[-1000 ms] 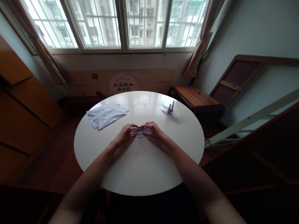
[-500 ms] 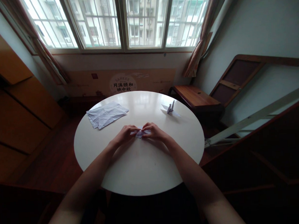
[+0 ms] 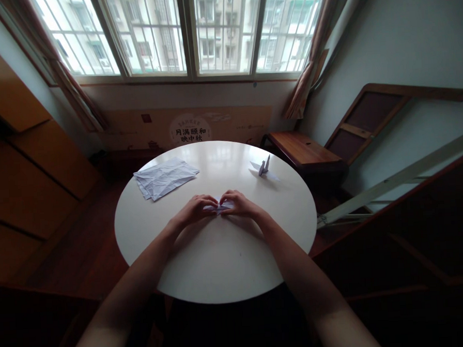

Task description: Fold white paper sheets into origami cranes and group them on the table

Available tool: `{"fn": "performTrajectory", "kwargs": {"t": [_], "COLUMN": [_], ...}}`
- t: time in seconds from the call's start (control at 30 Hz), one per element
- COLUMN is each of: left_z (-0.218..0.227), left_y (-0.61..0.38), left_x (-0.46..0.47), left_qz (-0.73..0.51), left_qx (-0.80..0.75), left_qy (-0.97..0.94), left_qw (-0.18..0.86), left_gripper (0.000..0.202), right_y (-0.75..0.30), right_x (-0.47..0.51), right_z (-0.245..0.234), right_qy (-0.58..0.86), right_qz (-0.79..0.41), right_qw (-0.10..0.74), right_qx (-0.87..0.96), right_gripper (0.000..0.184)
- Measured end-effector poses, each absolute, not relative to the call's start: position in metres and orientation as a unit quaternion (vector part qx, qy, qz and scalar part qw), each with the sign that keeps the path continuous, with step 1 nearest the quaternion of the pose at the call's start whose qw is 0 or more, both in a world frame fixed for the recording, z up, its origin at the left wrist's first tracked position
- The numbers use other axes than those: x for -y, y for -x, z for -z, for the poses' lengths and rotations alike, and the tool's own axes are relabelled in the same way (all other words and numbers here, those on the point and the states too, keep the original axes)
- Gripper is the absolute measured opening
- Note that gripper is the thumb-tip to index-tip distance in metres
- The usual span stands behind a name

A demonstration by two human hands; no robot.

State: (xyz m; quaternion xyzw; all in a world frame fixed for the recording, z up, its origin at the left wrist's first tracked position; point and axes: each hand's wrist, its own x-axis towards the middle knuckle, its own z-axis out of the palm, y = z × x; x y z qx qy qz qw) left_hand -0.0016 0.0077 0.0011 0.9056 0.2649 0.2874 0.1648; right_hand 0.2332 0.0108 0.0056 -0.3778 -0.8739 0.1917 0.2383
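Two sets of fingertips, the left hand (image 3: 196, 209) and the right hand (image 3: 239, 204), pinched a small folded paper (image 3: 218, 207) between them on the round white table (image 3: 221, 267). Creased sheets (image 3: 164, 177) lay well apart to the left, and a paper crane (image 3: 263, 167) to the right.

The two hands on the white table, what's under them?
A small folded paper shows between the left hand and right hand, lying on the table. The fingers cover most of it, so its shape cannot be told.
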Motion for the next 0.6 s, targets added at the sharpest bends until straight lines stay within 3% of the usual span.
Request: {"fn": "performTrajectory", "kwargs": {"t": [0.33, 0.6], "left_z": [-0.0041, -0.0073], "left_y": [0.0, -0.0052], "left_x": [-0.0046, -0.0013], "left_qz": [-0.291, -0.251], "left_qx": [-0.269, -0.327], "left_qy": [-0.904, -0.906], "left_qw": [0.161, 0.097], "left_gripper": [0.016, 0.021], "right_y": [-0.2325, -0.2335], "right_x": [-0.0131, -0.0141], "right_z": [-0.0022, -0.0013], "right_qy": [0.359, 0.352], "right_qz": [-0.204, -0.192], "right_qw": [0.267, 0.258], "right_qx": [0.87, 0.879], "right_gripper": [0.015, 0.037]}}
